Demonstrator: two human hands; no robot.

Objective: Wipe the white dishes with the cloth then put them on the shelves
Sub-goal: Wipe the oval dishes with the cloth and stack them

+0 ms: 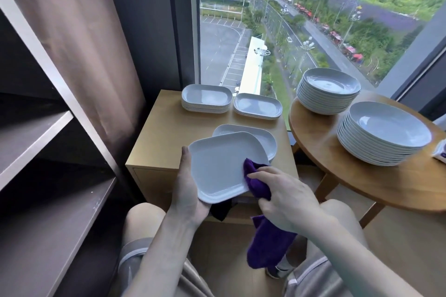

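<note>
Dish (pixel 222 166): centre of frame, held off the square surface (pixel 164 132) and tilted up, probably so its face meets the cloth.
Left hand (pixel 190 190): thumb on the left rim, fingers hidden beneath, gripping the dish.
Right hand (pixel 287 198): fingers bunched round the cloth (pixel 258 181), pressing it to the dish's right edge; the loose end hangs down.
Shelves (pixel 36 132): left of frame, no dishes visible on them.
Oblong stacks: two, upper centre (pixel 206 99) (pixel 257 106), plus a low pile (pixel 263 137) just behind the held dish.
Round stacks: two, on the round surface (pixel 410 185) at right.
Per stack: cannot tell.
</note>
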